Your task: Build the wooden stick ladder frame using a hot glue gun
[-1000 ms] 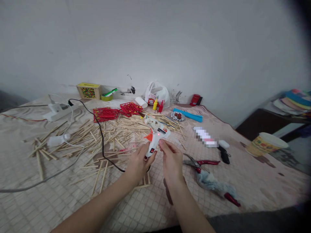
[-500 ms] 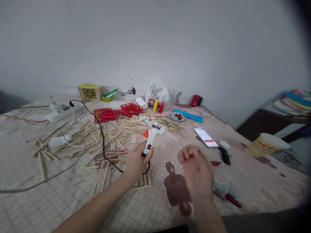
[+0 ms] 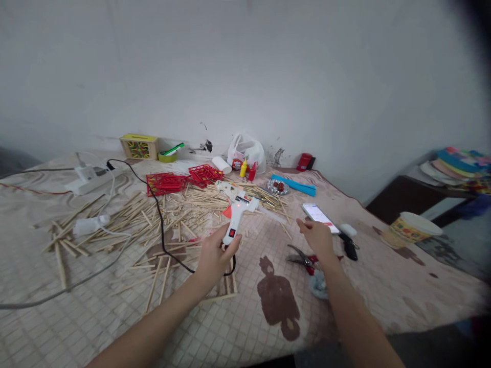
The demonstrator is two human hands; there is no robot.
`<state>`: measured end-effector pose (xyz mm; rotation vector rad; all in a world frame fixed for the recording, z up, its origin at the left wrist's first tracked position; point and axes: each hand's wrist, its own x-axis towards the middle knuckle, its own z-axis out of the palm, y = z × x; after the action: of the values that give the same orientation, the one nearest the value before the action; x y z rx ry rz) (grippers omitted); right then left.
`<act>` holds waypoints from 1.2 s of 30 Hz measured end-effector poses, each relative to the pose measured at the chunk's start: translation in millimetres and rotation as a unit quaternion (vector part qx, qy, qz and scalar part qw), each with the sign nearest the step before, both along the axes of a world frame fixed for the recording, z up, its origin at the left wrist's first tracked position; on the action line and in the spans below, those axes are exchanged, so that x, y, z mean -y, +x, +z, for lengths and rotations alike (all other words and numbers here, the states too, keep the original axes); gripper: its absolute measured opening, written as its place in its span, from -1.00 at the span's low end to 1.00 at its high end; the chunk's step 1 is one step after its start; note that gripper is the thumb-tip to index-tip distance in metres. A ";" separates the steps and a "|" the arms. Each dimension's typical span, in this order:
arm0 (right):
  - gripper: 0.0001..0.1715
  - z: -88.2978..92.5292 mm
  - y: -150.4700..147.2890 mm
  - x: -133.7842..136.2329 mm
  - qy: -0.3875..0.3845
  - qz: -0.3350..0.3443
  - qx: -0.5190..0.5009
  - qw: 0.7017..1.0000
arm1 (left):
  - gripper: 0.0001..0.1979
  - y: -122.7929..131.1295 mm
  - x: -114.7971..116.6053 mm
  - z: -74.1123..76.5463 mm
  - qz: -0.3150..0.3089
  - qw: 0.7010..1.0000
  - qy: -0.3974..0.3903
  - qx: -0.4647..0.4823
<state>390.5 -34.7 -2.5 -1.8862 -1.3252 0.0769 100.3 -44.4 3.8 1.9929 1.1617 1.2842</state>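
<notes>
The left hand [image 3: 213, 255] has its fingers wrapped round the glue gun [image 3: 237, 213], while the right hand's [image 3: 319, 239], near the phone [image 3: 316, 212], look bent, any pinch unclear.

The glue gun [image 3: 240, 207] has a white body, an orange trigger [image 3: 227, 211], a handle switch [image 3: 232, 233] and a lit red indicator [image 3: 238, 206]. The left hand [image 3: 215, 258] grips the handle, which points downward. The stained nozzle end [image 3: 223, 189] faces up and left. A translucent glue stick [image 3: 271, 213] projects from the rear.
</notes>
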 end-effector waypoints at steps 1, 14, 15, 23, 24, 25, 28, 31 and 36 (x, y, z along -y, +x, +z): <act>-0.67 -1.0 -0.9 -1.2 -0.002 0.005 0.008 1.000 | -0.81 -0.2 0.4 0.2 -0.002 1.000 0.002 -0.003; -0.76 20.5 -162.9 43.5 0.098 0.185 -0.457 0.864 | -0.77 0.9 3.4 -10.3 0.022 0.983 0.173 -0.051; -0.74 22.4 -172.6 44.5 0.118 0.167 -0.483 0.851 | -0.76 1.2 3.7 -11.3 0.020 0.980 0.193 -0.055; -0.79 28.0 -194.5 43.0 0.204 0.059 -0.526 0.823 | -0.75 0.8 3.7 -17.0 0.033 0.953 0.290 -0.083; -0.81 27.9 -194.3 43.2 0.207 0.050 -0.523 0.826 | -0.75 0.8 3.2 -18.3 0.034 0.952 0.293 -0.083; -0.81 27.6 -193.9 43.6 0.209 0.047 -0.519 0.827 | -0.74 0.9 2.8 -19.8 0.037 0.951 0.294 -0.082; -0.81 26.3 -192.0 44.6 0.203 0.068 -0.511 0.833 | -0.72 1.7 2.1 -23.3 0.036 0.952 0.291 -0.086; -0.79 23.7 -191.8 45.5 0.198 0.087 -0.492 0.843 | -0.71 3.2 3.4 -23.1 0.023 0.959 0.268 -0.087; -0.74 15.2 -192.8 49.7 0.195 0.080 -0.451 0.867 | -0.74 3.8 5.6 -16.8 0.022 0.965 0.252 -0.075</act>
<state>197.7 -84.5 12.7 -1.1295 -0.7452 0.6451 104.1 -49.9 -13.0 2.4733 1.0197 1.5979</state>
